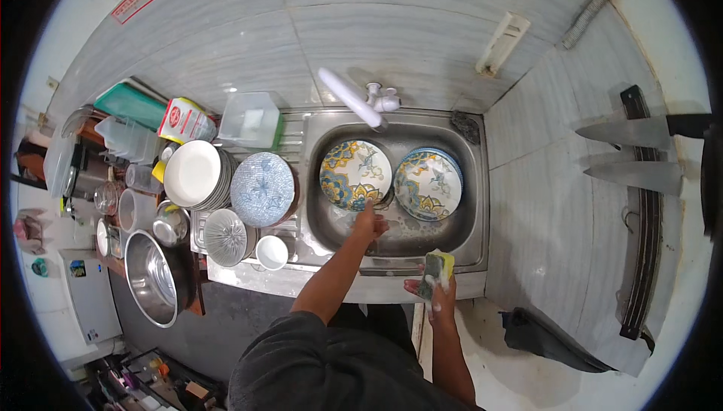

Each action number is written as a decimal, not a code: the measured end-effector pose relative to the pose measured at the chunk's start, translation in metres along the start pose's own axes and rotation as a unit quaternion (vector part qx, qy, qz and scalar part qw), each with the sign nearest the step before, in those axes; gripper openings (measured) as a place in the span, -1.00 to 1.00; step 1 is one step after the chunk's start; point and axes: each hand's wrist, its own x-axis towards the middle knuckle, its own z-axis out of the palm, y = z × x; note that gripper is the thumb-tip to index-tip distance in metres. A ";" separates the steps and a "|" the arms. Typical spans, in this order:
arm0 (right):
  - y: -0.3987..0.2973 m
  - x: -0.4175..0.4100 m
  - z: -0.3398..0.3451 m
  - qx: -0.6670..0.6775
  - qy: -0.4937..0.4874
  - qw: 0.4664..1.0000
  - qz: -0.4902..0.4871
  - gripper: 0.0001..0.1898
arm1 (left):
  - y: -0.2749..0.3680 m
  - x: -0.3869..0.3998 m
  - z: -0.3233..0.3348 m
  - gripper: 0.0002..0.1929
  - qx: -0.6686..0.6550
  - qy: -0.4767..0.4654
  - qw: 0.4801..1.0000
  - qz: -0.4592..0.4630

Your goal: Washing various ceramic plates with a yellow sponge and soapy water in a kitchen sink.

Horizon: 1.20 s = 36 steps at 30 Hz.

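My left hand [370, 223] reaches into the steel sink [339, 240], one finger at the near rim of a patterned plate [361, 171]. Its other fingers stand apart below the rim, not closed around the plate. That plate bears blue and yellow flower motifs and lies on the sink's left side. A second plate [429, 182] of like pattern rests at the right, with a blue-rimmed dish [460, 169] partly showing beneath it. Over the sink's front edge, my right hand [442, 293] grips a soapy green and yellow scouring sponge [438, 269].
A white faucet [353, 97] overhangs the sink. Stacked white plates [192, 174], blue-patterned plates [262, 188], ribbed bowls [226, 237] and a white bowl [272, 253] stand left. A large steel basin [151, 281] sits beyond. Knives [627, 130] hang on the right wall; a dark scourer [465, 126] lies in the corner.
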 end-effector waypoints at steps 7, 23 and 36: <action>-0.008 0.004 0.021 0.023 -0.049 0.998 0.037 -0.51 | 0.022 -0.003 -0.023 -0.58 0.076 0.131 0.979 0.140; -0.008 -0.010 0.020 0.028 -0.025 0.998 0.055 -0.52 | 0.025 -0.022 -0.019 -0.62 0.230 0.300 0.893 0.245; 0.000 -0.014 0.012 0.059 -0.044 0.996 0.046 -0.53 | 0.030 -0.026 -0.027 -0.61 0.234 0.307 0.875 0.294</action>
